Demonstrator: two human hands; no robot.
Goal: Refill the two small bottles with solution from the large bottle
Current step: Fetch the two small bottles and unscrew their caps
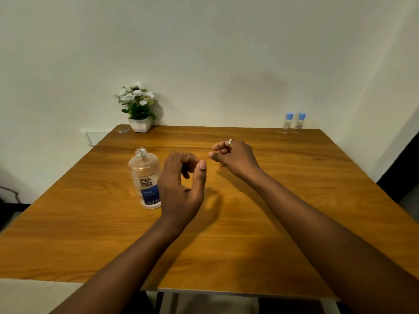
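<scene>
Renu solution bottle [145,177] upright, uncapped, left of table [306,200] centre. Two small blue-capped bottles [288,121] [300,121] side by side at far right corner. Left hand [179,186] just beside the Renu solution bottle, fingers loosely curled, thumb apart, empty. Right hand [235,157] over mid-table, fingers curled against thumb, possibly pinching something; cannot tell.
</scene>
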